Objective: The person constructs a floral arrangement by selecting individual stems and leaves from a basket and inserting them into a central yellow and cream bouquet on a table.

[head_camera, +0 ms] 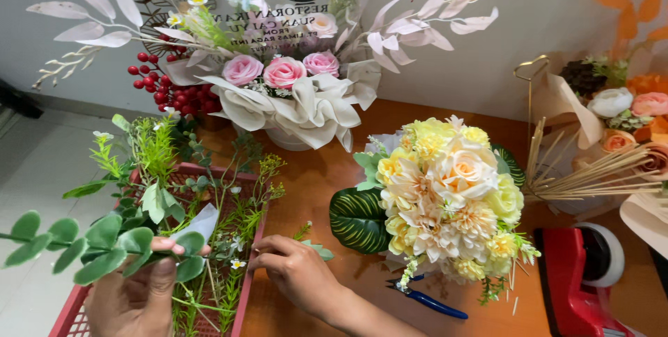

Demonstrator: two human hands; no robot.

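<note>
My left hand is closed around a round-leafed green sprig, held above the red basket of loose greenery at the table's near left edge. My right hand rests on the wooden table just beside the basket rim, fingertips pinching a thin stem. The yellow and cream bouquet stands already full at the middle, blue pliers below it; I judge only foliage remains to add
</note>
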